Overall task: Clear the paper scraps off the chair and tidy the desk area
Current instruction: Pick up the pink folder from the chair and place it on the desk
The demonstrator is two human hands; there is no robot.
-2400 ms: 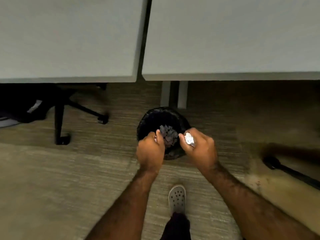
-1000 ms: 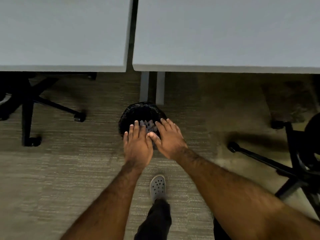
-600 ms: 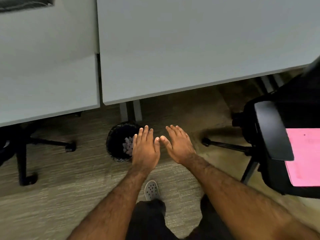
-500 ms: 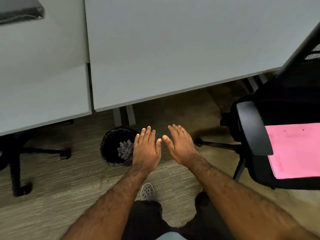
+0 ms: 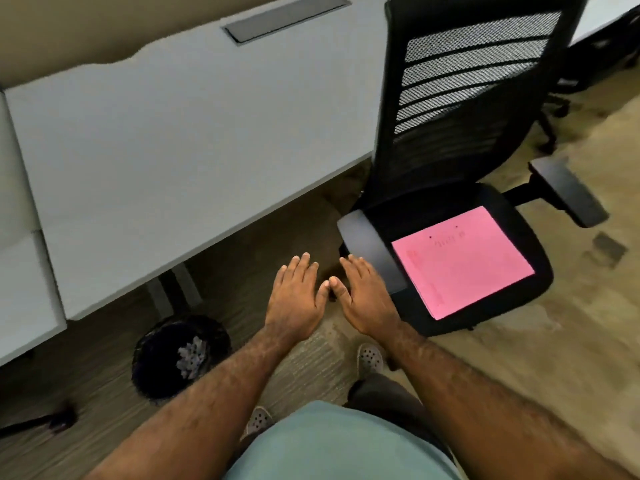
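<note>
— What's around the chair [image 5: 450, 161]?

— Its black mesh back faces the white desk [image 5: 173, 150]. A flat pink paper sheet [image 5: 462, 261] lies on the padded seat. Left of the chair, under the desk edge, a round black bin [image 5: 156, 358] holds crumpled scraps [image 5: 190, 356].

— The hands?

— Left hand [image 5: 298, 299] and right hand [image 5: 363, 296] are flat, spread, empty, thumbs nearly touching, beside the chair's near armrest [image 5: 367, 247], over carpet.

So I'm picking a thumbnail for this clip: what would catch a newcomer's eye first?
The pink sheet lying flat on the seat of the black chair, right of centre, is the only bright colour. Next come the two empty hands, left hand and right hand, spread palm down mid-frame. Lower left, a black bin by the desk holds pale scraps.
</note>
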